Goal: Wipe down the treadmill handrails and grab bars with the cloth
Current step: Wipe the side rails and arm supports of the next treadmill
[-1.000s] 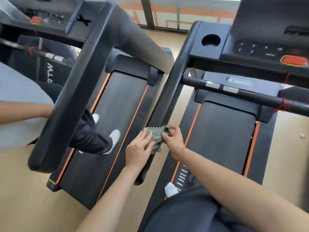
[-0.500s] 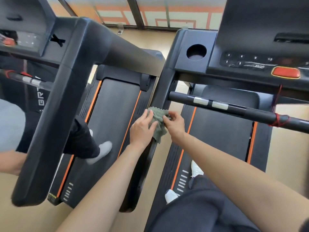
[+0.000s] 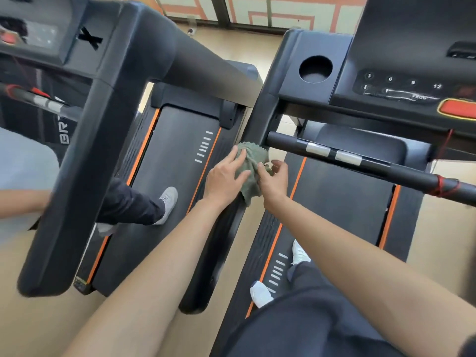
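Note:
A grey-green cloth (image 3: pixel 253 161) is draped over the left handrail (image 3: pixel 226 240) of the treadmill I stand on, just below where the black grab bar (image 3: pixel 373 166) joins it. My left hand (image 3: pixel 224 179) lies over the cloth's left side with fingers straight, pressing it against the rail. My right hand (image 3: pixel 274 181) pinches the cloth's right side with curled fingers. The handrail runs down towards me, partly hidden by my left forearm.
The console (image 3: pixel 401 73) with a cup holder (image 3: pixel 315 69) and an orange button rises at the upper right. Another person's leg and grey shoe (image 3: pixel 168 199) stand on the neighbouring treadmill, whose thick handrail (image 3: pixel 85 155) crosses the left side. Wooden floor shows between.
Both hands slid the cloth up the handrail, from its lower part to just under the grab bar's joint. The view moved closer to the console.

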The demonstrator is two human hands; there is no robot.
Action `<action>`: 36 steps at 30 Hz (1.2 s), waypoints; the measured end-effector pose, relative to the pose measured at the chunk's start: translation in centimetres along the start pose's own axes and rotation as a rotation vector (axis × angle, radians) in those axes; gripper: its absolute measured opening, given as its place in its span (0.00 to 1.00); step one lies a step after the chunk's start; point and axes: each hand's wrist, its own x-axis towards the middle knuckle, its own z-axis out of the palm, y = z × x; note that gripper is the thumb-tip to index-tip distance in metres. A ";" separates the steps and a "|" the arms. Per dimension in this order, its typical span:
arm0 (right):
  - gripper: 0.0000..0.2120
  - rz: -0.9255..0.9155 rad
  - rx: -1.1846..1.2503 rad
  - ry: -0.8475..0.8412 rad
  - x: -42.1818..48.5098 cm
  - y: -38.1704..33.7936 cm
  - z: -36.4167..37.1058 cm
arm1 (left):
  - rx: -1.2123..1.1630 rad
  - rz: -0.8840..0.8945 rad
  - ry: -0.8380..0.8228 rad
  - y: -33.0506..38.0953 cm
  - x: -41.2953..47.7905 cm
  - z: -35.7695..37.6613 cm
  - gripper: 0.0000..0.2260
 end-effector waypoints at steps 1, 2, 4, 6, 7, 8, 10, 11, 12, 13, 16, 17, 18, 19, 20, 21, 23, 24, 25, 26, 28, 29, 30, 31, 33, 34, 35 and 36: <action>0.20 -0.047 -0.026 -0.019 -1.4 0.4 -0.1 | -0.015 -0.013 0.008 -0.4 -0.9 0.1 0.26; 0.18 -0.084 -0.047 -0.049 -2.7 1.0 -0.2 | -0.033 -0.022 0.017 -0.9 -2.0 0.1 0.26; 0.17 -0.123 -0.068 -0.120 -5.2 2.3 -0.1 | -0.077 -0.042 0.039 -1.9 -4.7 0.2 0.26; 0.20 -0.130 -0.103 -0.171 -7.2 3.7 -0.1 | -0.130 -0.081 0.067 -3.1 -7.6 0.4 0.25; 0.22 -0.119 -0.108 -0.184 -8.2 4.3 -0.2 | -0.159 -0.102 0.082 -3.6 -9.2 0.4 0.24; 0.24 -0.108 -0.120 -0.191 -9.2 4.8 -0.4 | -0.182 -0.116 0.099 -4.1 -10.7 0.5 0.23; 0.27 -0.089 -0.130 -0.226 -10.9 5.7 -0.7 | -0.188 -0.122 0.129 -5.0 -13.7 0.8 0.22; 0.29 -0.076 -0.131 -0.259 -11.7 6.3 -0.7 | -0.182 -0.125 0.142 -5.3 -15.1 0.9 0.22; 0.31 -0.063 -0.148 -0.295 -12.4 7.0 -0.8 | -0.181 -0.134 0.153 -5.6 -16.3 1.2 0.21; 0.32 -0.049 -0.170 -0.330 -13.0 7.8 -0.9 | -0.184 -0.145 0.163 -5.9 -17.4 1.3 0.22; 0.26 0.042 -0.218 -0.423 -14.9 9.8 -0.9 | -0.194 -0.139 0.187 -6.7 -20.5 1.7 0.22; 0.21 0.072 -0.215 -0.446 -15.6 10.2 -0.8 | -0.194 -0.139 0.188 -7.0 -21.5 1.7 0.23; 0.18 0.103 -0.222 -0.456 -16.2 10.6 -0.6 | -0.194 -0.142 0.188 -7.5 -22.4 1.7 0.23; 0.16 0.129 -0.237 -0.460 -16.9 10.9 -0.5 | -0.194 -0.143 0.187 -7.9 -23.3 1.8 0.24; 0.15 0.147 -0.257 -0.467 -17.5 11.2 -0.4 | -0.190 -0.138 0.187 -8.4 -24.3 1.9 0.24; 0.15 0.166 -0.282 -0.474 -18.2 11.6 -0.3 | -0.184 -0.132 0.190 -8.9 -25.2 2.0 0.24; 0.14 0.212 -0.319 -0.507 -19.5 12.3 -0.2 | -0.173 -0.128 0.206 -9.8 -27.2 2.3 0.25; 0.14 0.227 -0.344 -0.527 -20.0 12.7 -0.2 | -0.175 -0.131 0.216 -10.2 -28.2 2.5 0.25; 0.14 0.234 -0.384 -0.552 -20.5 13.0 -0.3 | -0.182 -0.136 0.226 -10.5 -29.2 2.6 0.25; 0.14 0.244 -0.425 -0.575 -21.1 13.2 -0.3 | -0.190 -0.141 0.235 -10.8 -30.2 2.8 0.25; 0.15 0.291 -0.488 -0.607 -22.1 13.2 -0.4 | -0.190 -0.145 0.254 -11.2 -31.8 3.1 0.26; 0.15 0.344 -0.503 -0.624 -22.6 13.1 -0.4 | -0.186 -0.144 0.270 -11.4 -32.5 3.3 0.26; 0.16 0.413 -0.502 -0.638 -23.0 13.1 -0.3 | -0.186 -0.143 0.289 -11.5 -33.3 3.5 0.26; 0.17 0.491 -0.483 -0.644 -23.4 13.2 -0.2 | -0.193 -0.141 0.310 -11.6 -34.0 3.8 0.26; 0.20 0.619 -0.393 -0.620 -24.1 13.4 0.2 | -0.209 -0.140 0.351 -11.9 -35.3 4.3 0.26; 0.20 0.660 -0.326 -0.592 -24.4 13.7 0.5 | -0.213 -0.145 0.367 -12.0 -35.9 4.7 0.27; 0.19 0.677 -0.277 -0.571 -24.9 13.9 0.8 | -0.218 -0.151 0.381 -12.1 -36.5 5.1 0.27; 0.17 0.669 -0.254 -0.561 -25.4 14.1 1.1 | -0.227 -0.157 0.388 -12.1 -37.0 5.5 0.28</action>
